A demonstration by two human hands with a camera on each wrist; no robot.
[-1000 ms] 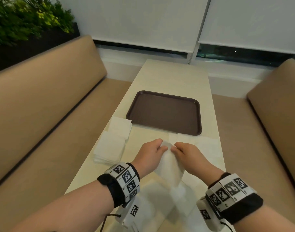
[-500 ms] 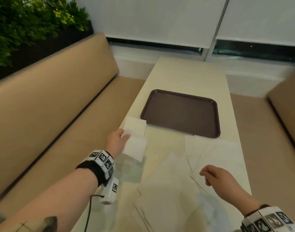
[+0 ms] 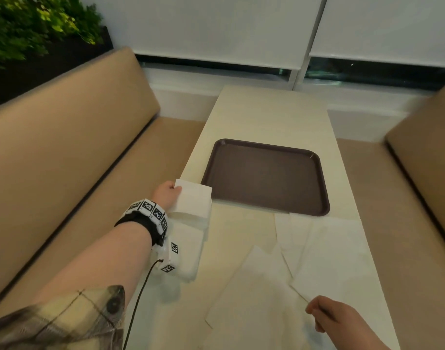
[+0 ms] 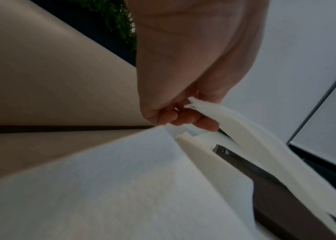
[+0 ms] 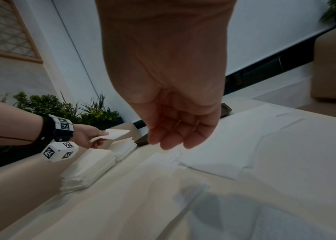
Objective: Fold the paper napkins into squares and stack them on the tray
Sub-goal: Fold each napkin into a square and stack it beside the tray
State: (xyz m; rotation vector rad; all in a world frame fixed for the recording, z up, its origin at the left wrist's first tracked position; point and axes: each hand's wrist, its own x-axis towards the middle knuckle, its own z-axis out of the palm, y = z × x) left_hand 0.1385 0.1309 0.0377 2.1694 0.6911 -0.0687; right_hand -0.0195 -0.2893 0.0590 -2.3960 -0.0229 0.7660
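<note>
Left hand (image 3: pixel 166 194) fingers pinching one folded napkin (image 3: pixel 192 200), right hand (image 3: pixel 332 317) fingers loosely curled, one tray (image 3: pixel 322 198), two napkin stacks (image 5: pixel 89 168)

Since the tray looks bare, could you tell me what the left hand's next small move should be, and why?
Probably carry the folded napkin rightward over the rim of the tray and set it down. The left hand pinches it above the folded stacks beside the tray, which holds nothing yet; the right hand hangs loosely curled.
</note>
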